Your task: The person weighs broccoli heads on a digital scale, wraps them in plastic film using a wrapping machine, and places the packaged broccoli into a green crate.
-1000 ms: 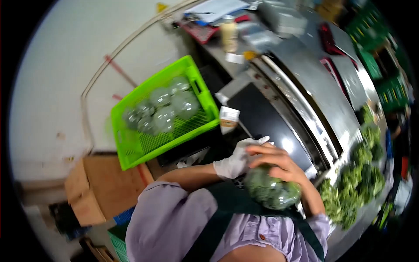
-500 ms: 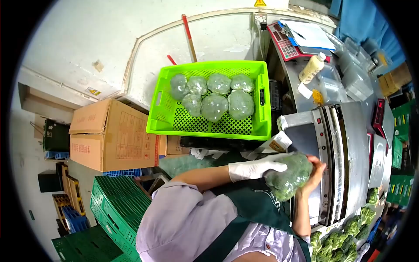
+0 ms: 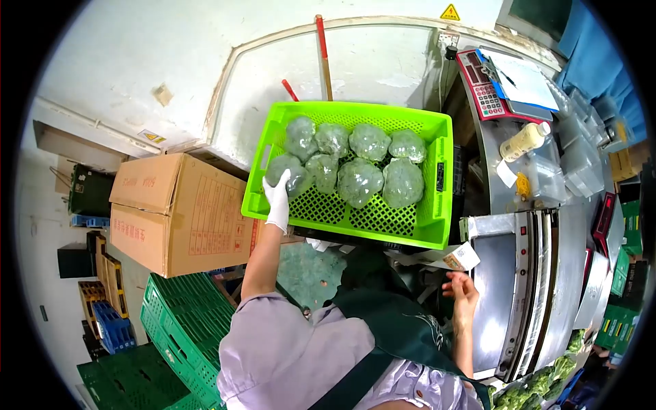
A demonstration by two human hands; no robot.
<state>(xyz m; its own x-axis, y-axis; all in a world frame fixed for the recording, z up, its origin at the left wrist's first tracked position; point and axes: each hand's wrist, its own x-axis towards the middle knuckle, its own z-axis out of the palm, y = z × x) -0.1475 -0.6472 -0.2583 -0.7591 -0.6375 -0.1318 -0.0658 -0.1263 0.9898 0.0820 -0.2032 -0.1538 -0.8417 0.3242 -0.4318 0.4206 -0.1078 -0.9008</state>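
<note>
My left hand (image 3: 277, 201), in a white glove, is closed round a wrapped broccoli (image 3: 287, 176) at the left front corner inside the bright green crate (image 3: 444, 198). Several more wrapped broccoli heads (image 3: 360, 182) lie in rows to the right of it and behind it. My bare right hand (image 3: 462, 292) is off to the right, fingers partly curled and apart, with nothing seen in it. Just above its fingertips a white label (image 3: 467, 256) sticks out beside the wrapping machine (image 3: 497, 287).
A cardboard box (image 3: 178, 215) stands left of the crate, above stacked dark green crates (image 3: 184, 335). On the steel table are a red scale (image 3: 486, 96), a bottle (image 3: 525, 141) and clear trays (image 3: 581, 160). Unwrapped broccoli (image 3: 540, 386) lies at the lower right.
The wrapped broccoli went from between both hands at my front to the crate's left front corner, in my left hand. My right hand has let go of it. The view has shifted.
</note>
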